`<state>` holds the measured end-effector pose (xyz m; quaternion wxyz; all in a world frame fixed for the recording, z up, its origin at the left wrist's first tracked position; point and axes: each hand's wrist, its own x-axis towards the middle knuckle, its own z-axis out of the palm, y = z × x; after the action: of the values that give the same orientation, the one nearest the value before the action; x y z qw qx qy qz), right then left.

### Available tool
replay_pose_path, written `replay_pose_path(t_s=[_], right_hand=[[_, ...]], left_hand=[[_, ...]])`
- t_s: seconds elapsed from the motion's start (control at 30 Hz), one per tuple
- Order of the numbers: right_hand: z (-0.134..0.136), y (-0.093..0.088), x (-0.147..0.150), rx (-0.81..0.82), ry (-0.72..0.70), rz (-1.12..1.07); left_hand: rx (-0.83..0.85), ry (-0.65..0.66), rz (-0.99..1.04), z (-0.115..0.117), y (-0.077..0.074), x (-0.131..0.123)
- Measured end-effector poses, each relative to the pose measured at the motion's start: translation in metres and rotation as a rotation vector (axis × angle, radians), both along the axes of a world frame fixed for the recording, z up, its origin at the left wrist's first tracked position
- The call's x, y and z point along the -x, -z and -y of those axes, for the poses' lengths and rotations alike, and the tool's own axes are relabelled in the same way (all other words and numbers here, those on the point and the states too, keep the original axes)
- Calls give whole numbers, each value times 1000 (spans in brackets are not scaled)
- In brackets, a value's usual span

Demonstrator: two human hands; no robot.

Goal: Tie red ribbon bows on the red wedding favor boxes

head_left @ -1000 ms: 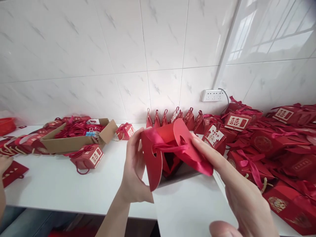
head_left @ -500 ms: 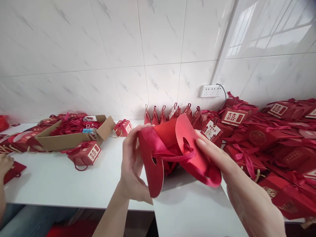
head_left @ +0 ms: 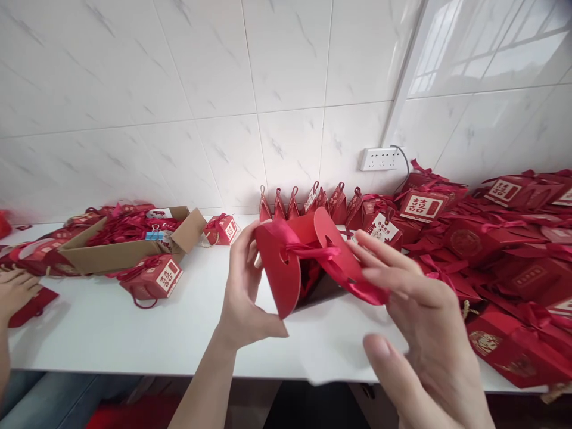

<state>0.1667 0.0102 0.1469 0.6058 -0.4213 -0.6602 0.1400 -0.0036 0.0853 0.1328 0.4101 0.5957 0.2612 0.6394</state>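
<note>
A red folded-card gift box [head_left: 279, 268] is held up above the white table, its top not closed and its inside dark. Pink-red ribbon [head_left: 313, 251] passes through the holes in its two rounded flaps. My left hand [head_left: 243, 292] grips the box's left side, fingers behind and thumb below. My right hand [head_left: 415, 322] is by the right flap [head_left: 333, 238], thumb spread well away and fingers outstretched. Its fingertips are at the flap and ribbon; whether they press on them I cannot tell.
Red boxes with ribbons [head_left: 513, 280] are heaped on the right. Behind stands a row of small pointed red boxes [head_left: 292, 205]. Leftward are a cardboard carton [head_left: 120, 256] of red ribbons and a finished-looking box [head_left: 154, 280]. Another person's hand [head_left: 18, 292] rests at far left.
My right hand has loosened from the right flap, its thumb now showing apart. The gift box has tilted, showing more of its dark inside. The other person's hand has shifted slightly right.
</note>
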Motion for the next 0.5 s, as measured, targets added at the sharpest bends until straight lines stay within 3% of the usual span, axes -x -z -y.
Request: replay_pose_path(t_s=[0.13,0.23,0.37,0.5], right_hand=[[-14,3,-7,-23,101,213],[-28,7,-18,77,109,352],[-48,21,-23,180,-102,428],[-64,52,-12,145,-233,278]], left_hand=[[-236,-162,-206,-10,18,1],[-498,-276,-430,-17,24,3],[-925,-388,-774,-17,12,5],[-1068,-491,-1121,-10,-6,0]])
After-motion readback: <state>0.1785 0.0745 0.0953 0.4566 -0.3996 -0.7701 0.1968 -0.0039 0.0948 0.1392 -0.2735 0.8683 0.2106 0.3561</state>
